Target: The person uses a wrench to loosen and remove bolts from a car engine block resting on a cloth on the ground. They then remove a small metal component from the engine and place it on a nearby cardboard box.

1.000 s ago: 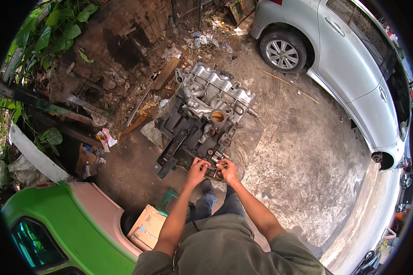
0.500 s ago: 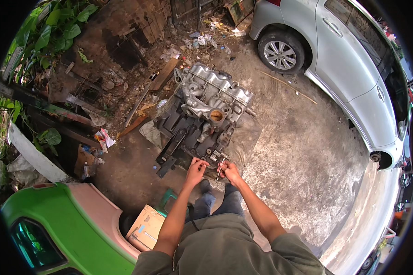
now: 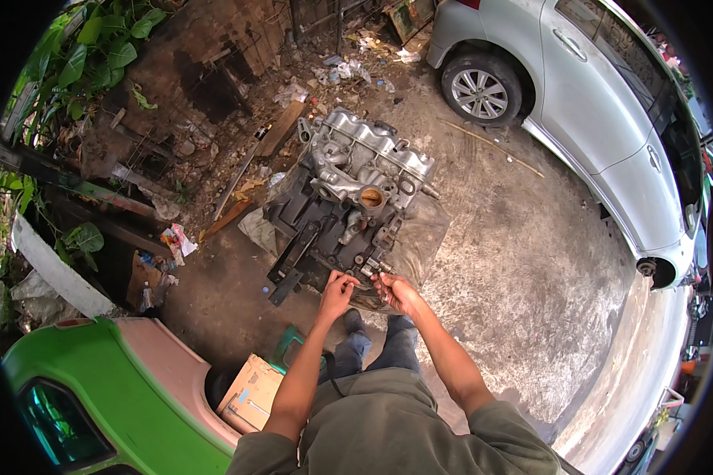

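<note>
A greasy car engine (image 3: 360, 170) lies on the ground in front of me, its ribbed silver cover on the far side and a dark lower part toward me. At its near edge, my left hand (image 3: 337, 293) is closed in a pinch; whatever lies between the fingertips is too small to make out. Close beside it on the right, my right hand (image 3: 398, 293) is closed around a slim metal tool, mostly hidden by the fingers. Just beyond both hands sits a small shiny metal fitting (image 3: 370, 270) on the engine.
A silver car (image 3: 594, 103) stands at the far right, and a green car body (image 3: 95, 388) at the near left. A cardboard box (image 3: 253, 393) and a green plastic stool (image 3: 287, 348) are beside my left arm. Planks (image 3: 281, 131) and litter lie past the engine's left side.
My right hand has turned, and the slim tool that pointed down toward me is now mostly out of sight in the fingers. The left hand has barely moved.
</note>
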The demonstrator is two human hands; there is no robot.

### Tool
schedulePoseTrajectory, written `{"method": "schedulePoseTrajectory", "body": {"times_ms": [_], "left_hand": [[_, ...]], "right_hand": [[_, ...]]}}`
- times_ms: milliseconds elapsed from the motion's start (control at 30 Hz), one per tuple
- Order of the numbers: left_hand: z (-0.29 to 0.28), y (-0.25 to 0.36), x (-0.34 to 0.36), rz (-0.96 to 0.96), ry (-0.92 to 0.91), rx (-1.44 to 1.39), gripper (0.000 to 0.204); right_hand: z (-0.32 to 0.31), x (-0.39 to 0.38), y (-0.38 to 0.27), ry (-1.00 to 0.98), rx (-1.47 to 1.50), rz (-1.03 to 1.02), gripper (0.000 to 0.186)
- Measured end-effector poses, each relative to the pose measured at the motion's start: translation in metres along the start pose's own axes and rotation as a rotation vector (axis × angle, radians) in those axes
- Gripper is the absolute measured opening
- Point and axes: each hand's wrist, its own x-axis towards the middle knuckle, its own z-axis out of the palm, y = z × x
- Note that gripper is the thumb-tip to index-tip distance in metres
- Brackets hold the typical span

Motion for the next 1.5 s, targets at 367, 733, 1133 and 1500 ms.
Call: {"method": "schedulePoseTrajectory", "body": {"times_ms": [367,733,1133,1500], "left_hand": [[-0.003,0.001,0.0,-0.006,-0.026,-0.004,0.015],[-0.001,-0.001,0.001,0.024,0.001,-0.014,0.016],[-0.003,-0.001,0.001,0.005,-0.002,-0.024,0.016],[-0.003,-0.005,0.002,0.014,0.0,-0.012,0.016]], "right_hand": [[-0.021,0.03,-0.031,-0.074,0.23,0.329,0.026],[-0.026,0.034,-0.014,-0.121,-0.263,0.073,0.022],[-0.008,0.044,0.031,0.556,-1.233,-1.055,0.01],[-0.02,0.017,0.038,0.107,-0.264,-0.272,0.022]]}}
